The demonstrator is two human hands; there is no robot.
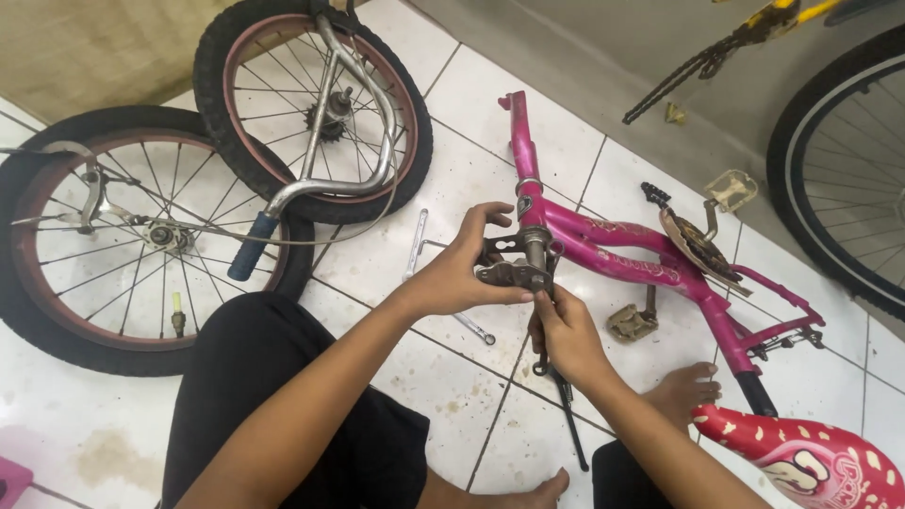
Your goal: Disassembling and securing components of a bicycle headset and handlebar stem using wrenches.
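Observation:
A pink child's bicycle frame (622,250) lies on the white tiled floor, its fork pointing away from me. My left hand (462,269) grips a metal brake caliper (509,269) against the steerer stem (535,247). Just below it my right hand (566,335) pinches a small part at the caliper's lower edge and holds a dark slim tool (568,415) that runs down toward the floor. A crank with a chainring (699,247) and two pedals (632,323) sit on the frame.
Two loose wheels (123,236) lie at the left with a chrome handlebar (330,179) across them. Spanners (415,247) rest on the tiles by my left hand. A red and white saddle (811,457) is at bottom right, another bicycle wheel (839,151) at far right. My bare feet (683,391) rest near the frame.

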